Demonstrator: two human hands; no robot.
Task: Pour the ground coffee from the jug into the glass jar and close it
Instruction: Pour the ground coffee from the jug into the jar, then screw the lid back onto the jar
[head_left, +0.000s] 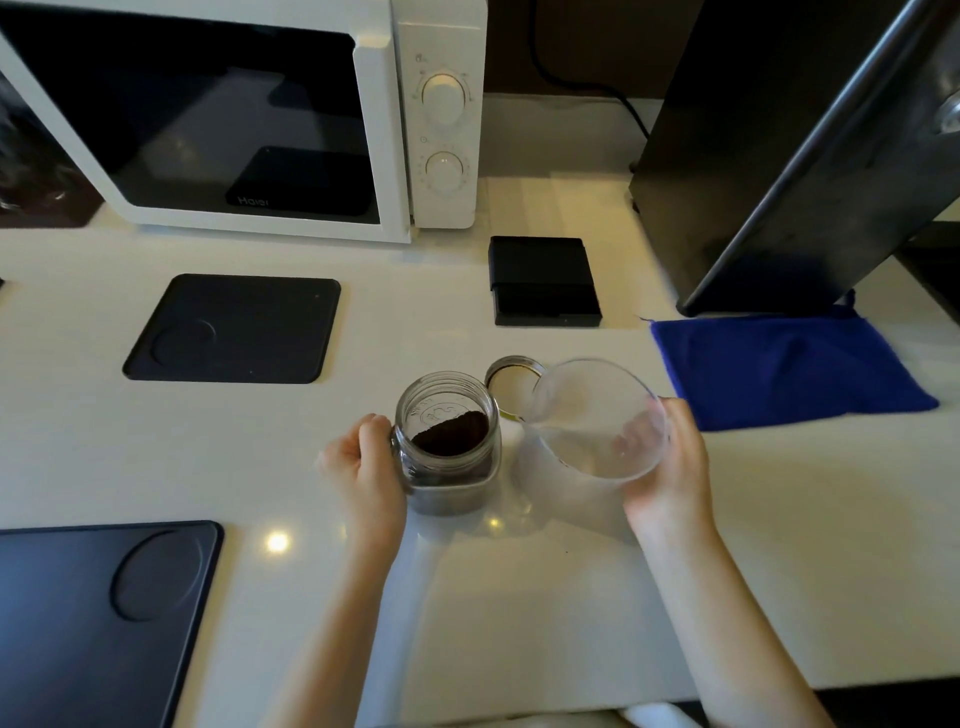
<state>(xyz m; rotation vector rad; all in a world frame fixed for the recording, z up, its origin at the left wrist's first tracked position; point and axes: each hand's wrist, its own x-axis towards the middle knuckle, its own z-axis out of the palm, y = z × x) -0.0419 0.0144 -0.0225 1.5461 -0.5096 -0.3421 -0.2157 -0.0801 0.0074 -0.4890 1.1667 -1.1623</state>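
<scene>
A square-bodied glass jar stands upright on the white counter, its mouth open, with dark ground coffee inside. My left hand grips the jar's left side. To its right, my right hand holds a clear glass jug tilted toward the jar, spout pointing left; the jug looks empty. The round metal lid lies flat on the counter just behind the jar and the jug's spout, partly hidden by the jug.
A white microwave stands at the back left. Black mats lie at mid left and near left. A small black scale sits behind the lid. A blue cloth and a dark appliance are on the right.
</scene>
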